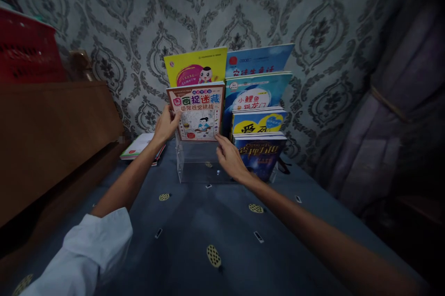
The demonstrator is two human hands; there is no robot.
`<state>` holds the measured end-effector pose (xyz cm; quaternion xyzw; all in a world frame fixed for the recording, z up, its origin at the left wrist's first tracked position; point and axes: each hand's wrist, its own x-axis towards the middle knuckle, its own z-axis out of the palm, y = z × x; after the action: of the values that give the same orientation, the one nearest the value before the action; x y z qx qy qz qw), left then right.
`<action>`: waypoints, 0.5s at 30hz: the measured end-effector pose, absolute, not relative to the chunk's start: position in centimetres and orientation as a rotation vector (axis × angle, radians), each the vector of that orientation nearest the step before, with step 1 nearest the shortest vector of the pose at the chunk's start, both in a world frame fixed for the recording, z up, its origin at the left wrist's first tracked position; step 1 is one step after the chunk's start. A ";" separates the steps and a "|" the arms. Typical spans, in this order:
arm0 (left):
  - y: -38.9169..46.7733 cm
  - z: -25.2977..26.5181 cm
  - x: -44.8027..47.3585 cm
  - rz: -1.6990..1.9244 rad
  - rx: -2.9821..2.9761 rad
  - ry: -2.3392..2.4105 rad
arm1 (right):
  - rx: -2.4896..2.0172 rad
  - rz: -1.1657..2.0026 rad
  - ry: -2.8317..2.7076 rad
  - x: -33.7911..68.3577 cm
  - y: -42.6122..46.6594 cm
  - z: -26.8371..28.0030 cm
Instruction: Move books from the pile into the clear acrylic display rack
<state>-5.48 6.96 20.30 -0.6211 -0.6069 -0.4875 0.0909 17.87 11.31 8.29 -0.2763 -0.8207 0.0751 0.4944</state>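
Observation:
Between my two hands is a brown-bordered picture book (200, 113), upright in front of a yellow book (194, 64). My left hand (167, 124) grips its left edge, thumb on the cover. At its lower right corner, my right hand (231, 157) pinches the book. Both belong to a clear stepped book stand (198, 168), whose left side holds the yellow book. On the right side, a blue book (257, 57), a teal book (255, 94), a yellow-and-blue book (259, 121) and a dark blue book (260, 154) rise in tiers. My right wrist partly covers the dark blue one.
A small stack of books (141, 145) lies left of the stand. A brown wooden headboard-like panel (55, 134) and a red box (29, 48) are at far left. Blue patterned cloth (187, 236) covers the surface. A tied curtain (385, 87) hangs at right before patterned wallpaper.

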 end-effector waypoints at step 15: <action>5.3 20.1 -6.8 -1.335 -2.067 -1.708 | -0.651 0.387 -2.093 18.2 5.9 3.9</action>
<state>-6.75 5.34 20.10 -0.6882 -0.5688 -0.4445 0.0730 18.20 5.88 3.93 -0.2625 -0.8434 0.1560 0.4420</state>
